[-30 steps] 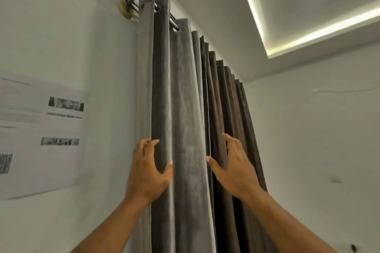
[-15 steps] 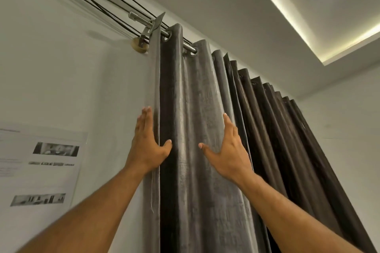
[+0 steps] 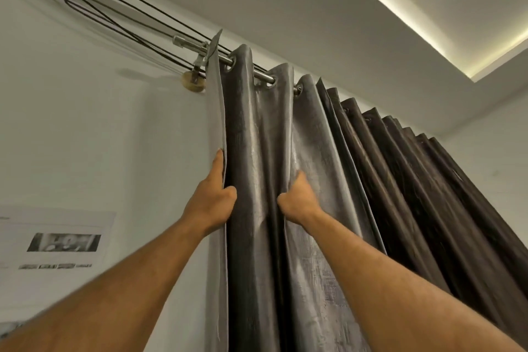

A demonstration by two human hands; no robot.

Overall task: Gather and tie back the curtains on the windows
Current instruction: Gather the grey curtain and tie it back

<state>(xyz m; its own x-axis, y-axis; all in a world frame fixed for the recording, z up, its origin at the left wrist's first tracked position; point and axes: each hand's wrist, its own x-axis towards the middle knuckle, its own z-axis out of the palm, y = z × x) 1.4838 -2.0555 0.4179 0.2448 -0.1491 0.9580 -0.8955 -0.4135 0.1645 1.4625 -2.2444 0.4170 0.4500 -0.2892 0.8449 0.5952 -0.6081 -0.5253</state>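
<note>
reaching up, both hands pinching curtain folds

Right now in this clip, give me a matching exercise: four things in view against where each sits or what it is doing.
Things:
1. left hand
2. right hand
3. printed sheet
4. black cables

States:
A. stuck on the wall at lower left
B. grips the curtain's pale outer edge
C. run along the wall towards the rod
D. clutches a fold further into the curtain

Pairs: 1-B, 2-D, 3-A, 4-C
</note>
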